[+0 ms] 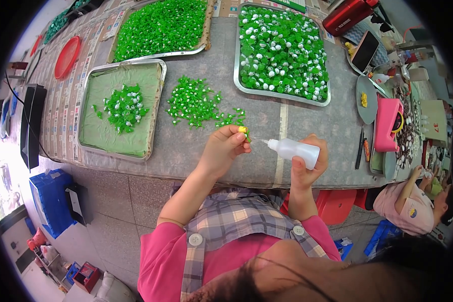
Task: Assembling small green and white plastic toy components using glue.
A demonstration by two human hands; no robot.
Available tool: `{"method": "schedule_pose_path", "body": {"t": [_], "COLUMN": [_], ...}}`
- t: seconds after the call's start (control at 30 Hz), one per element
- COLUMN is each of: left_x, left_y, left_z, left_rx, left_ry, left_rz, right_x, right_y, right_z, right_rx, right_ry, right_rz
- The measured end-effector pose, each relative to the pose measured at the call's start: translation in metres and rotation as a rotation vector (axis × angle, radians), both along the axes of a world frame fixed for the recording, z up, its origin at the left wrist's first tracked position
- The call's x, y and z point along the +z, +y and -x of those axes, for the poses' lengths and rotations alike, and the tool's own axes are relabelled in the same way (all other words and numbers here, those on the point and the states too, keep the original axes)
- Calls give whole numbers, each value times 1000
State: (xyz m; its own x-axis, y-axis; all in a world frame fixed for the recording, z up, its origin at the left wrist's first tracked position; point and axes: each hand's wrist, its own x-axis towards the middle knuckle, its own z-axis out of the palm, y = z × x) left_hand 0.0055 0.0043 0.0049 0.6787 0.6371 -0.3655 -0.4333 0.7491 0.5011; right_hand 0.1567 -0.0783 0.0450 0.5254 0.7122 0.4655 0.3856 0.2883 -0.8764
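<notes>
Dark hair (236, 289) lay nearest, below the hands. The left hand (221, 147) pinched a tiny green piece (248, 136); the right hand (308, 173), clasped around a white bottle (293, 150), kept its long axis slightly tilted, nozzle pointing left, near that piece. Left of the left hand, a lined tray (93, 133) carried a green-and-white cluster (126, 108); beyond the right hand, a metal tray (282, 97) brimmed with similar pieces (282, 53).

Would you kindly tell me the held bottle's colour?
The held bottle is translucent white, seen in the head view.

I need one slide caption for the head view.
Left hand holds a small green piece; right hand, a white squeeze bottle.
</notes>
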Motion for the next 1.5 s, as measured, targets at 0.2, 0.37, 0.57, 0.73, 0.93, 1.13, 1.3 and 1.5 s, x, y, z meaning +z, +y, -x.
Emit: {"method": "schedule_pose_path", "body": {"t": [0.2,0.37,0.57,0.73,0.93,1.13,1.3,1.5], "left_x": [-1,0,0,-2,0,1,2,2], "left_y": [0,1,0,0,0,-1,-2,-2], "left_z": [0,0,0,1,-1,-1,-1,1], "left_rx": [-6,-16,-18,-32,-43,30,107,122], "left_ry": [3,11,13,-8,37,88,200,224], "left_rz": [-1,-4,-4,-14,-24,-63,-227,-266], "right_x": [0,0,-2,-2,-1,-4,-6,-7], "right_y": [1,0,1,2,3,-1,-4,-3], "right_z": [2,0,-1,1,3,-3,-2,2], "right_rx": [-19,-11,-26,-37,-69,-45,-41,-68], "right_ry": [-17,4,4,-1,25,15,43,42], "right_rz": [34,5,-36,-41,-6,-85,-41,-24]}}
